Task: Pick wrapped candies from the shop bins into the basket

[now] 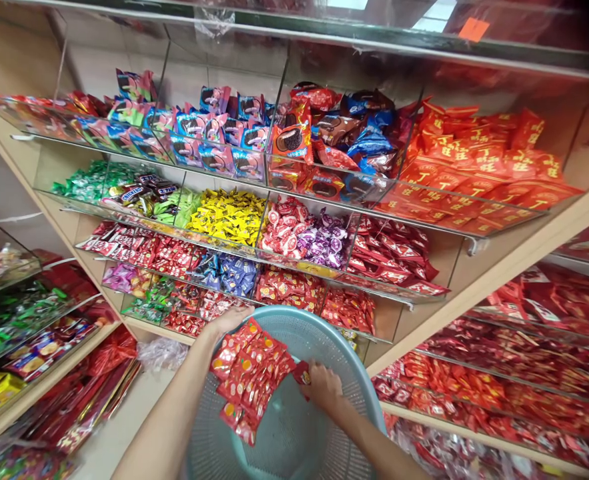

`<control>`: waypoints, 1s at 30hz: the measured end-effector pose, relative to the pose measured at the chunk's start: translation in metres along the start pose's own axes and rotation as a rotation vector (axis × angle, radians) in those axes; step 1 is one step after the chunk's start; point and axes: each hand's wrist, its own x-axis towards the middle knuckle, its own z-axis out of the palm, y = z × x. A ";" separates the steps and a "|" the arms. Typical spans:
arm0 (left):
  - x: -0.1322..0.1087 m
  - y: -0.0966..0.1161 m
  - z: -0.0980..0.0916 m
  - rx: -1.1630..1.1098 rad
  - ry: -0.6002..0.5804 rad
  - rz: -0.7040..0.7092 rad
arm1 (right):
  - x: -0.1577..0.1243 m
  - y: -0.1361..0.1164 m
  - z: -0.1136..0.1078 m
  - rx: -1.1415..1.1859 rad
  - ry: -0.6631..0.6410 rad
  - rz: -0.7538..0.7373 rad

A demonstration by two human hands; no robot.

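Note:
A blue-green plastic basket (pixel 369 393) with perforated walls stands in front of me, below the shelves. My left hand (pixel 230 321) is closed on its far left rim, with the fingertips partly hidden. Inside the basket, several red candy packets (pixel 251 373) with orange fruit prints lie in a bunch against the left side, just below that hand. My right hand (pixel 324 385) is over the right part of the basket, its fingers closed on a red candy packet (pixel 302 377) beside the bunch. Bare blue-green bottom shows under the packets.
Glass-fronted shelves hold yellow-wrapped candies (pixel 229 217), purple-wrapped candies (pixel 324 240), orange-red packets (pixel 474 160) and red fruit-print packets (pixel 289 287). A wooden divider (pixel 439 320) slants down on the right. Clear plastic bags (pixel 161 353) lie on the floor at left.

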 end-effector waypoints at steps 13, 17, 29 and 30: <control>0.001 0.000 -0.001 0.036 -0.017 0.014 | 0.008 -0.002 0.001 -0.020 -0.013 -0.034; 0.000 0.000 -0.001 0.049 -0.022 0.007 | 0.011 0.000 0.007 -0.016 -0.015 -0.029; 0.001 -0.001 -0.002 0.058 0.000 0.008 | 0.014 -0.002 0.001 -0.013 0.029 -0.088; 0.001 -0.001 -0.001 0.050 -0.008 -0.001 | 0.012 -0.002 0.001 -0.020 0.031 -0.084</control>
